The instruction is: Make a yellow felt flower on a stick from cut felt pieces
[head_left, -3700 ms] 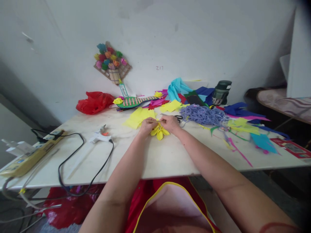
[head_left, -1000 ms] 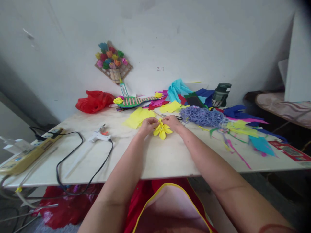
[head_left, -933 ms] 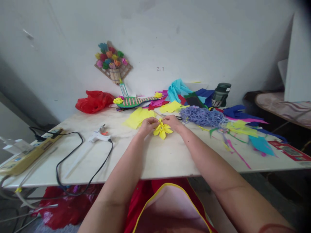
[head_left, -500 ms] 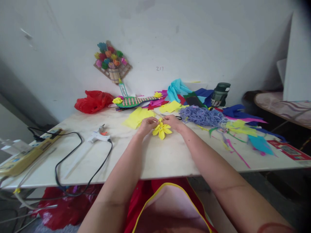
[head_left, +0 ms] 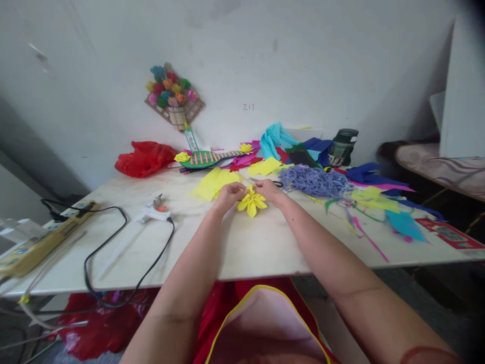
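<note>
Between my two hands is a yellow paper flower [head_left: 252, 203], its pointed petals spread and facing me, close above the table. My left hand [head_left: 231, 195] pinches it at the upper left edge. On the other side my right hand [head_left: 271, 191] has its fingers closed at the flower's upper right. The fingertips and the back of the flower are partly hidden. Just behind the hands lie scissors [head_left: 278, 183], their black handle showing beside my right hand. Yellow paper sheets [head_left: 212, 184] lie behind my left hand.
On the left are a hot glue gun [head_left: 152, 214] with a trailing black cord and a power strip [head_left: 45, 245]. A purple yarn bundle [head_left: 314, 181], coloured paper scraps [head_left: 405, 225] and a dark bottle [head_left: 343, 147] lie right. A red plastic bag [head_left: 144, 159] sits at the back left.
Almost nothing differs. Both hands keep their hold on the yellow flower, and the view has shifted very slightly.
</note>
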Demonstrator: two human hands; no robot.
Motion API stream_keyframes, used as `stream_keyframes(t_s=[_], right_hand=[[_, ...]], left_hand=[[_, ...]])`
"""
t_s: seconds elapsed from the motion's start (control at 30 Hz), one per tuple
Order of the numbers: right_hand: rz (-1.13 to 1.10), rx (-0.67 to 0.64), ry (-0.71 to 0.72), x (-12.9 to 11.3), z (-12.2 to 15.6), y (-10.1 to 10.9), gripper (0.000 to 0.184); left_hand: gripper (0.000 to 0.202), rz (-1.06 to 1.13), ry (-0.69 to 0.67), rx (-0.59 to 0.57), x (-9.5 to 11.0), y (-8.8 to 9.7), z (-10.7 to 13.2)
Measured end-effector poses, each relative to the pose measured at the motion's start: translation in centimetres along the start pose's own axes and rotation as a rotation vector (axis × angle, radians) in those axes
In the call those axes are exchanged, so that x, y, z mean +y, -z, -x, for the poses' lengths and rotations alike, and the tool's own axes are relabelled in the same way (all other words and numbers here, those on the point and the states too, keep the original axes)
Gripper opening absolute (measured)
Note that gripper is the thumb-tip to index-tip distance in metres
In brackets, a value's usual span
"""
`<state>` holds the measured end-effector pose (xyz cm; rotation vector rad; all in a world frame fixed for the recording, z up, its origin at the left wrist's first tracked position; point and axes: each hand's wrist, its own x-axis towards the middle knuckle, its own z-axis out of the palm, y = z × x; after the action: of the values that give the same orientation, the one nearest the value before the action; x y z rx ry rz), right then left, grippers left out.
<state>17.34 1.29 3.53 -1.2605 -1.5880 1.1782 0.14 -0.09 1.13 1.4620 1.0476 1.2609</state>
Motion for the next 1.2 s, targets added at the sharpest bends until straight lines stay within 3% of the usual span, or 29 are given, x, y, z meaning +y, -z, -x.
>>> stream_keyframes(t_s=[0.17,0.33,0.73,1.0,1.2], right_hand=[[-0.069,-0.073,0.209,0.1,-0.1,0.7,0.035],[0.036,-0.034,0.324,-0.1,-0.3,1.1,0.035],[0.276,0.02,0.371,0.4,-1.0,1.8,0.031],[0.339,-0.037,0.392,0.9,-1.4,1.5,0.031],[0.406,-0.068,0.379,1.2,-1.5,1.6,0.021]], left_hand=[[0.055,0.046,0.055,0.068,0.2,0.2,0.0],[0.051,0.028,0.092,0.081,-0.2,0.3,-0.2],[0.021,-0.07,0.085,0.16,-1.6,0.7,-0.9],[0.017,-0.1,0.055,0.185,-1.3,0.7,-0.7],[0.015,-0.146,0.063,0.196,-0.9,0.6,-0.4]])
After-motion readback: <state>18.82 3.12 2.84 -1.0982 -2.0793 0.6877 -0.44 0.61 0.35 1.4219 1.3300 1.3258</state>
